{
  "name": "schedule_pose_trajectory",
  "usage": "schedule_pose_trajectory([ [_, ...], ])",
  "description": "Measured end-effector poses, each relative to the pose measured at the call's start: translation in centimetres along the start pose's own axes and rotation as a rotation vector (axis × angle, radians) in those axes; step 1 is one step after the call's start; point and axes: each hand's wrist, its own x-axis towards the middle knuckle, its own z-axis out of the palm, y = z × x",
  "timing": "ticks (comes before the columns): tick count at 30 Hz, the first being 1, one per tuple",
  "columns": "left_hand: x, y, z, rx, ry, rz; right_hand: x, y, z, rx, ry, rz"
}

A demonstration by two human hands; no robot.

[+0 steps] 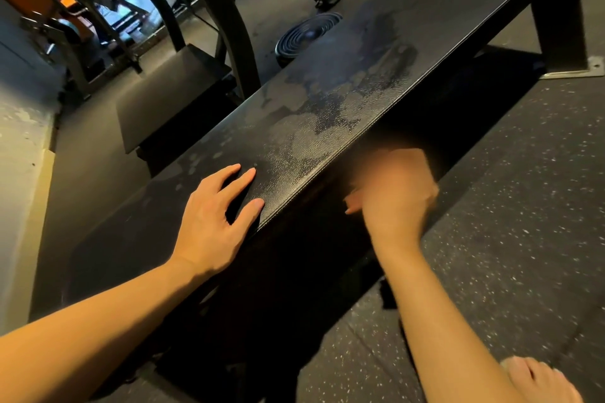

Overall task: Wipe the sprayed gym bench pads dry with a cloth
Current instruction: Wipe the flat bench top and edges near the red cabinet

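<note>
Bench pad (343, 91) blotchy wet mid-span, so wiping looks far from done. Left hand (212, 216) flat on it, fingers straight. Right hand (391, 201) blurred at side edge, grip unreadable.

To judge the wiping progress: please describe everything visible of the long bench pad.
The bench pad is long, flat and black, with a grained, leather-like cover and a stitched seam along its right edge. It runs diagonally away on a dark frame. Pale and dark patches, seemingly spray, mottle its middle. The left hand rests flat on its near part; the blurred right hand is beside its right edge.
</note>
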Motion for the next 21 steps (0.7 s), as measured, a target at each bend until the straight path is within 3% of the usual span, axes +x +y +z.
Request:
schedule_pose_trajectory([
  [3, 0.1, -0.1, 0.1, 0.005, 0.005, 0.002, 2.6, -1.2, -0.6, 0.2, 0.037, 0.171],
  [7, 0.1, 0.1, 0.1, -0.005, 0.016, -0.003, 0.2, -1.2, 1.6, 0.407, -0.098, 0.344],
  [21, 0.1, -0.1, 0.4, 0.001, 0.026, -0.012, -7.0, 0.1, 0.6, 0.418, -0.595, 0.296],
])
